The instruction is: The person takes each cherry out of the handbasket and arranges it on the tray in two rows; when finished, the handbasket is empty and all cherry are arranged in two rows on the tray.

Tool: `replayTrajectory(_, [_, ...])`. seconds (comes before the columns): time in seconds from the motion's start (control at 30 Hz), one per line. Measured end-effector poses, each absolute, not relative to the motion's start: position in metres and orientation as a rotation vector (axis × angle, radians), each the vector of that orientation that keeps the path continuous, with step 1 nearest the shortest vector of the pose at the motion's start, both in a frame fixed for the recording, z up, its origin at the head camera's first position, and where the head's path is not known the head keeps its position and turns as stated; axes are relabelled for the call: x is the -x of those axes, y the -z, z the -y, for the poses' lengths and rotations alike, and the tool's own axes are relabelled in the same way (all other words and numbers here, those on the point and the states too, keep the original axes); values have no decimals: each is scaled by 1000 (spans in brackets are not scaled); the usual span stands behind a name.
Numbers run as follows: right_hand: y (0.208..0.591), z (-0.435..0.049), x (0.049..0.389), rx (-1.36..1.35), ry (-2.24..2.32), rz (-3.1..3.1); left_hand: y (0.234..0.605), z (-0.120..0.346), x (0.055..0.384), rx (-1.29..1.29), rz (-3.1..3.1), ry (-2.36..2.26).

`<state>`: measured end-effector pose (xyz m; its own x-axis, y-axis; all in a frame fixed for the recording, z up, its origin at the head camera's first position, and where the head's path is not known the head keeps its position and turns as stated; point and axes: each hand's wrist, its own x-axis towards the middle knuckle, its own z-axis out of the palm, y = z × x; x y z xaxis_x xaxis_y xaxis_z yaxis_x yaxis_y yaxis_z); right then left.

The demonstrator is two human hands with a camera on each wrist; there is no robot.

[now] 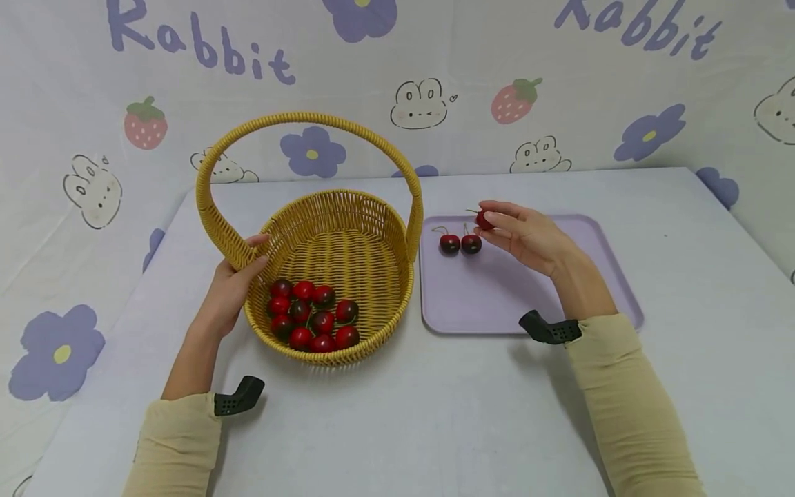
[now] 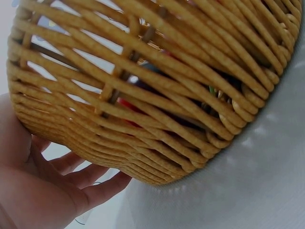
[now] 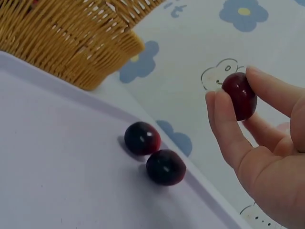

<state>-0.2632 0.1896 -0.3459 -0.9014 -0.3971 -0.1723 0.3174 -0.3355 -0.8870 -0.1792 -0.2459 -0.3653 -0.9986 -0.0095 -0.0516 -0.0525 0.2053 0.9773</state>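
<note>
The left hand [image 1: 231, 288] grips the left side of the basket [image 1: 357, 262]; farther away, the right hand [image 1: 524, 238] pinches one cherry [image 1: 484, 220] between barely parted fingers, the basket lying leftward past two more cherries [image 1: 471, 244] on the tray [image 1: 478, 300].

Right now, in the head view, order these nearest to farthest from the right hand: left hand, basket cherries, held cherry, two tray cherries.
1. Held cherry: in the right hand.
2. Two tray cherries: on the tray, far left.
3. Basket cherries: inside the basket, near left.
4. Left hand: at the basket's left side.
</note>
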Motion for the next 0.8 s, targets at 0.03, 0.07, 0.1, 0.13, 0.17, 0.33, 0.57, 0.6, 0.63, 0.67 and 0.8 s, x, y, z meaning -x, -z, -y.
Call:
replayTrajectory(0.03, [348, -191, 264, 90, 2263, -1464, 366, 246, 179, 61, -2413, -1958])
replayTrajectory(0.07, [350, -193, 265, 76, 2268, -1450, 366, 246, 179, 61, -2413, -1958])
replayTrajectory(0.1, [351, -193, 266, 62, 2269, -1451, 366, 246, 179, 59, -2414, -1959])
replayTrajectory(0.13, [353, -194, 266, 51, 2263, -1462, 366, 246, 180, 57, -2414, -1960])
replayTrajectory(0.17, [354, -195, 267, 42, 2244, -1489, 366, 246, 180, 55, -2413, -1961])
replayTrajectory(0.33, [363, -197, 270, 18, 2131, -1674, 368, 247, 180, 54, -2417, -1960])
replayTrajectory(0.57, [367, -198, 271, -18, 2187, -1654, 368, 247, 179, 68, -2419, -1959])
replayTrajectory(0.6, [368, -199, 271, -21, 2192, -1646, 368, 246, 179, 70, -2419, -1959])
replayTrajectory(0.63, [368, -199, 271, -25, 2192, -1646, 368, 246, 179, 72, -2419, -1958])
replayTrajectory(0.67, [368, -200, 271, -26, 2184, -1656, 368, 246, 179, 72, -2419, -1958])
replayTrajectory(0.8, [371, -204, 271, -15, 2074, -1806, 367, 245, 179, 75, -2422, -1955])
